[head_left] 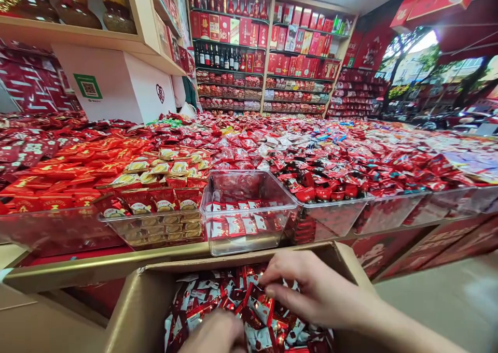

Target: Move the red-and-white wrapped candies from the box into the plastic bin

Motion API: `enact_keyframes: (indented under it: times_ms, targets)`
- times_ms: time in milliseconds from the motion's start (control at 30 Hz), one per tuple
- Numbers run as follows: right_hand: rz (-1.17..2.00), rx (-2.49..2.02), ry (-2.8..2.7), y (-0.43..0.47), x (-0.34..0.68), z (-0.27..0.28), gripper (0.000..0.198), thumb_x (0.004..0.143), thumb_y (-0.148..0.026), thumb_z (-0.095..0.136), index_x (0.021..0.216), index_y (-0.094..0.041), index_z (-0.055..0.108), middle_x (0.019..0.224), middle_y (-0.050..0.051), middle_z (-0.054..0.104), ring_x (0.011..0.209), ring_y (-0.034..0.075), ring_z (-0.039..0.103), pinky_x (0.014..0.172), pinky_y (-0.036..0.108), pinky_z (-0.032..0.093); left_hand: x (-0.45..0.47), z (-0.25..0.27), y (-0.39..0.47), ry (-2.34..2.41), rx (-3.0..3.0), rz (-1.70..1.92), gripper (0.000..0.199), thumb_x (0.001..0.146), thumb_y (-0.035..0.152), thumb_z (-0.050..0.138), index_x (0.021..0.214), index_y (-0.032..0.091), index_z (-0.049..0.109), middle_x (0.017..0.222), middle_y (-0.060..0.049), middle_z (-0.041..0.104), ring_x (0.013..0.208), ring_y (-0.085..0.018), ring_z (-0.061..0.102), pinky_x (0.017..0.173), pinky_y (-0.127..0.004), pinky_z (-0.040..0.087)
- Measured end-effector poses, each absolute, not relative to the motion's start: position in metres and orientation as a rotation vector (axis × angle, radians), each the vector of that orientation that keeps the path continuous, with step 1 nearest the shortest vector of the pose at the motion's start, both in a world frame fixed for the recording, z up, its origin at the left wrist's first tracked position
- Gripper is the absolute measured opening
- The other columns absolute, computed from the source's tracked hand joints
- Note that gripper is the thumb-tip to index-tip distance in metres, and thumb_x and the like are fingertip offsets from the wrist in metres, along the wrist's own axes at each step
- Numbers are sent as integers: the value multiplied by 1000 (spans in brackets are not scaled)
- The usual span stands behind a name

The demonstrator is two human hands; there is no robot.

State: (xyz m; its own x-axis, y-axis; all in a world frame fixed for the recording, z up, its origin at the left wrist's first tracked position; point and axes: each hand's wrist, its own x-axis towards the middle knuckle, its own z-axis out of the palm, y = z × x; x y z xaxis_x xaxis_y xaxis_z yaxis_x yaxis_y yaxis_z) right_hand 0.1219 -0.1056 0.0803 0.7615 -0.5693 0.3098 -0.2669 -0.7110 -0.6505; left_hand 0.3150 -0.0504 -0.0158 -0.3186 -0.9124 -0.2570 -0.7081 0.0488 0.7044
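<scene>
A cardboard box [122, 316] in front of me holds a heap of small red, white and brown wrapped candies [206, 291]. Over the right part of the heap, my right hand [303, 285] is closed, thumb and fingers pinched at the top of one candy packet [260, 305]. My left hand [220, 335] is low in the box, over the near candies; motion blurs it and its fingertips are hidden. Just past the box, a clear plastic bin [251, 244] holds neat rows of similar red and white packets [237, 223] at its bottom.
Bins of durian-labelled packets [171, 200] and dark red candies [322, 192] flank the clear bin. A gold counter edge [97, 265] runs behind the box. Shelves of bottles and red boxes [233, 29] stand at the back; a wooden shelf [97, 39] overhangs the left.
</scene>
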Motion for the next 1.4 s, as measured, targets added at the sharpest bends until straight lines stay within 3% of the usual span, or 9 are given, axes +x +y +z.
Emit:
enact_keyframes:
  times_ms: [33,100,267,433,600,833,1033,1200,1400]
  targets:
    - [-627,-2246,712,-103,121,63,22,78,-28,56,95,-16,62,84,5,63,76,13,55,68,25,42,315,-4,-52,-2039,1625,-1142,16,70,20,49,71,26,63,71,3,66,70,-16,57,67,-23,41]
    - [-558,-1908,820,-102,122,33,36,71,-38,63,98,-15,60,81,5,61,71,13,53,63,25,42,314,13,-56,-1775,1638,-1110,19,75,34,49,65,20,56,60,5,54,61,-13,46,58,-22,36]
    - [-546,-1440,788,-108,130,4,39,67,-50,62,66,-12,58,51,-5,44,47,4,32,44,19,25,306,22,-59,-1365,1498,-1311,34,75,47,52,62,16,53,52,8,37,50,-8,28,47,-20,25]
    - [-698,-1341,836,-104,134,10,40,65,-51,64,58,-13,54,48,-6,42,46,4,30,43,19,22,303,25,-55,-1054,1407,-1456,30,72,47,57,73,17,60,58,5,53,53,-8,41,51,-19,36]
    - [-744,-1266,869,-102,132,10,40,64,-51,65,59,-13,55,49,-5,45,45,5,34,43,20,24,302,31,-55,-1035,1305,-1498,32,63,30,72,91,19,59,75,3,67,64,-8,55,57,-17,44]
    - [-748,-1159,889,-99,136,6,40,62,-52,66,63,-13,55,52,-4,49,46,5,38,46,20,28,295,31,-52,-918,1300,-1467,35,67,32,67,96,20,54,79,2,69,67,-11,60,60,-21,47]
    - [-712,-1189,771,-92,140,-5,36,63,-43,69,76,-13,55,62,-3,51,54,5,40,52,20,30,299,21,-50,-1007,1283,-1473,37,67,25,66,99,20,48,89,0,68,80,-15,62,75,-27,48]
    - [-647,-1216,815,-91,137,0,35,61,-41,71,63,-14,49,51,-6,47,47,4,36,46,19,26,299,23,-45,-999,1263,-1436,45,67,23,64,106,21,43,98,-3,67,86,-16,61,79,-28,47]
    - [-677,-1188,668,-91,138,5,35,59,-39,74,73,-15,53,60,-3,53,54,7,46,54,21,35,297,27,-42,-1015,1269,-1382,45,64,28,66,103,20,46,95,-3,67,86,-17,62,78,-27,47]
